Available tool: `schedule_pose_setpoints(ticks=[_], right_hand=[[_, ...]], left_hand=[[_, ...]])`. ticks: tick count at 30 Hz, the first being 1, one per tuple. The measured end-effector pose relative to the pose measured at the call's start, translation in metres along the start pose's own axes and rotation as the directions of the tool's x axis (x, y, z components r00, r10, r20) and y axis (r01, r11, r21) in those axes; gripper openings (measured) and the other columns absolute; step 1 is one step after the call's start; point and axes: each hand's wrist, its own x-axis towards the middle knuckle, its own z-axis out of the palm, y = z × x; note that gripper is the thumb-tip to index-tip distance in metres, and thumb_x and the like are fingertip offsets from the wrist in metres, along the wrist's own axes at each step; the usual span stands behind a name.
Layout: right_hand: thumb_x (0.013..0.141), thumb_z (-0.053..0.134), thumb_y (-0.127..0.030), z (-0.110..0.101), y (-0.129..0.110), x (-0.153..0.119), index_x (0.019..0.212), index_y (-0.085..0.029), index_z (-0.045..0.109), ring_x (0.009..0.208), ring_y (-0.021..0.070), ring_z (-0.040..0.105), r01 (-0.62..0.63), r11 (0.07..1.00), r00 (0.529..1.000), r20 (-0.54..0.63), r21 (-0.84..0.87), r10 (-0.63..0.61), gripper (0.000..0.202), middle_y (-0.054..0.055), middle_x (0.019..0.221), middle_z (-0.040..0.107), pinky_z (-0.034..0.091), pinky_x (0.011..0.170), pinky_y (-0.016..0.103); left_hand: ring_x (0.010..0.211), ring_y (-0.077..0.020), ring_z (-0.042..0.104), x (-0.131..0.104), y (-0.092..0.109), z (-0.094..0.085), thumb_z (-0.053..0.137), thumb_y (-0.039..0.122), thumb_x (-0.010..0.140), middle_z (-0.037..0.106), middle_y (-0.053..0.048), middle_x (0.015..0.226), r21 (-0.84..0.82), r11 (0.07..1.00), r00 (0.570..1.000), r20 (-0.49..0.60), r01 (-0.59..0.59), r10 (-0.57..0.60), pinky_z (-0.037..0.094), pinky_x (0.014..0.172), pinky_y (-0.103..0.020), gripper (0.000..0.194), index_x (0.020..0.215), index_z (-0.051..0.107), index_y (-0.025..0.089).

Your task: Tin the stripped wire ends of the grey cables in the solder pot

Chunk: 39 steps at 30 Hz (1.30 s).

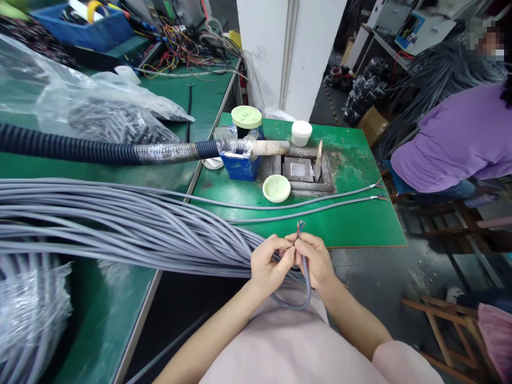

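Observation:
My right hand [316, 260] pinches the end of a grey cable [307, 282], whose thin coloured wires [300, 226] stick up above the fingers. My left hand [272, 262] is closed at the same spot, its thumb and forefinger pressed together at the wires. The cable loops down in front of my shirt. A thick bundle of grey cables [160, 229] runs in from the left and passes behind my left hand. Two separate cables [320, 202] lie on the green table [360, 229], their stripped ends pointing right.
Beyond my hands are a soldering pot [298, 169], a scraper [319, 162], a pale green dish [276, 189], a white jar [301, 133] and a blue box [240, 166]. A black hose [100, 151] crosses from the left. A person in purple [452, 138] sits at the right.

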Motion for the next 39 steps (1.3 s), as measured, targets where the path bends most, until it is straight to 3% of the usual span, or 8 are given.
schedule_pose_setpoints(ticks=[4,10,13,16,21,29,34,39], right_hand=[[0.08,0.064,-0.035,-0.002,-0.002,0.0,0.075,-0.018,0.07,0.052,0.0111,0.049,0.152,0.971,0.981,-0.088,-0.183,-0.17,0.019,-0.002,0.054,0.053,0.04,0.053,0.026],[0.083,0.061,-0.032,-0.005,-0.02,0.004,0.052,-0.018,0.052,0.055,0.0111,0.042,0.313,0.766,0.919,-0.026,-0.562,-0.394,0.035,-0.002,0.056,0.044,0.034,0.054,0.026],[0.083,0.06,-0.033,-0.007,-0.036,0.016,0.053,-0.019,0.049,0.055,0.0109,0.04,0.331,0.697,0.909,0.017,-0.637,-0.416,0.035,-0.003,0.056,0.043,0.034,0.054,0.026],[0.081,0.062,-0.033,-0.008,-0.056,0.037,0.054,-0.018,0.05,0.053,0.0101,0.039,0.365,0.614,0.893,0.076,-0.7,-0.444,0.033,-0.003,0.055,0.043,0.032,0.053,0.025],[0.078,0.061,-0.03,-0.003,-0.085,0.086,0.051,-0.017,0.049,0.051,0.0084,0.035,0.406,0.445,0.879,0.207,-0.798,-0.43,0.032,-0.005,0.051,0.039,0.027,0.051,0.024],[0.072,0.058,-0.027,0.014,-0.094,0.15,0.053,-0.015,0.061,0.051,0.0095,0.041,0.266,0.049,0.95,0.253,-0.963,-0.181,0.023,-0.003,0.048,0.047,0.025,0.051,0.023],[0.073,0.055,-0.025,0.024,-0.09,0.162,0.064,-0.016,0.07,0.055,0.0126,0.051,0.221,-0.202,0.97,0.235,-0.954,-0.053,0.02,0.001,0.058,0.062,0.026,0.051,0.025],[0.074,0.054,-0.024,0.028,-0.086,0.166,0.072,-0.016,0.074,0.067,0.0179,0.06,0.225,-0.356,0.971,0.241,-0.907,0.0,0.022,0.007,0.073,0.072,0.031,0.056,0.026]], left_hand=[[0.048,-0.0103,0.056,0.003,0.004,0.011,0.065,0.028,0.08,0.06,0.003,0.055,-0.331,0.908,0.96,-0.018,0.258,-0.279,0.044,0.048,-0.022,0.013,0.075,0.057,0.019],[0.048,-0.0083,0.054,0.012,0.008,0.009,0.07,0.031,0.076,0.059,0.004,0.054,-0.355,0.874,0.931,-0.027,0.331,-0.363,0.043,0.048,-0.018,0.019,0.073,0.058,0.017],[0.054,-0.0101,0.058,0.015,0.005,-0.001,0.067,0.03,0.08,0.062,0.002,0.06,-0.258,0.929,0.954,-0.074,0.264,-0.291,0.047,0.054,-0.02,0.014,0.08,0.061,0.017],[0.061,-0.0115,0.061,0.019,-0.002,-0.017,0.065,0.025,0.081,0.063,0.001,0.067,0.008,0.998,0.989,-0.137,0.064,-0.063,0.049,0.062,-0.023,0.012,0.091,0.065,0.018],[0.061,-0.0109,0.056,0.028,-0.017,-0.033,0.062,0.019,0.082,0.062,0.001,0.07,0.341,0.929,0.98,-0.085,-0.142,0.181,0.048,0.062,-0.024,0.015,0.097,0.066,0.018],[0.06,-0.012,0.056,0.03,-0.025,-0.032,0.061,0.014,0.082,0.061,0.0,0.068,0.337,0.913,0.965,-0.04,-0.232,0.26,0.047,0.061,-0.025,0.012,0.093,0.065,0.018],[0.059,-0.0118,0.055,0.032,-0.025,-0.032,0.061,0.013,0.081,0.06,0.001,0.065,0.328,0.908,0.956,-0.043,-0.26,0.289,0.045,0.06,-0.025,0.012,0.091,0.064,0.018],[0.059,-0.0118,0.054,0.033,-0.024,-0.032,0.061,0.011,0.081,0.061,0.001,0.065,0.317,0.907,0.952,-0.039,-0.275,0.303,0.044,0.06,-0.025,0.012,0.09,0.064,0.018]])
